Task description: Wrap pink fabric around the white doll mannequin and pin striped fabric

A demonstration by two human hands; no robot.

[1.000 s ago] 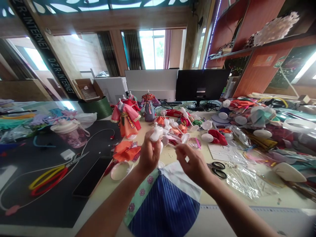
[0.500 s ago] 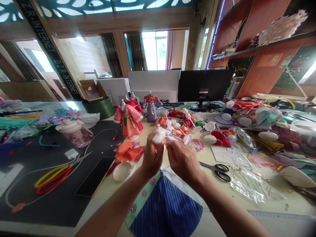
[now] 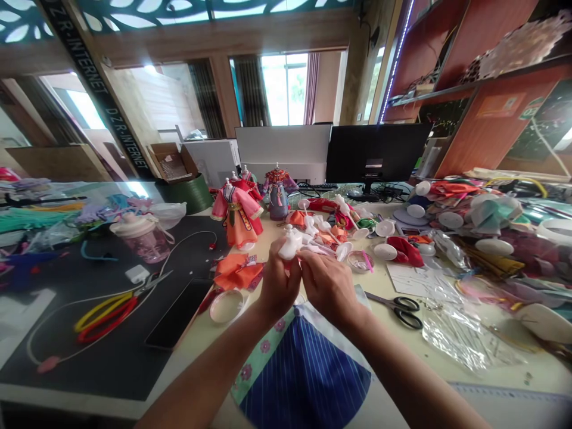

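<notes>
My left hand point(image 3: 277, 280) is closed around a small white doll mannequin bust point(image 3: 290, 244), whose upper part shows above the fingers. Close against its right side, my right hand point(image 3: 328, 283) has its fingers bent in a pinch near the bust; what lies between the fingertips is too small to make out. Below both hands spreads a dark blue pinstriped piece of cloth point(image 3: 308, 369), with a pale green flowered strip point(image 3: 257, 360) along its left side. Whether the cloth is joined to the bust is hidden by the hands.
Dressed doll forms point(image 3: 236, 217) stand behind the hands. Black scissors point(image 3: 402, 307) lie to the right, near a clear plastic bag point(image 3: 465, 333). Left are red-and-yellow-handled scissors point(image 3: 111, 313), a phone point(image 3: 179, 313) and a lidded cup point(image 3: 143, 238). A fabric heap point(image 3: 482, 208) fills the right side.
The whole view has shifted slightly, so things appear a little further right. My right fingers look somewhat straighter beside the bust; my left hand keeps its hold.
</notes>
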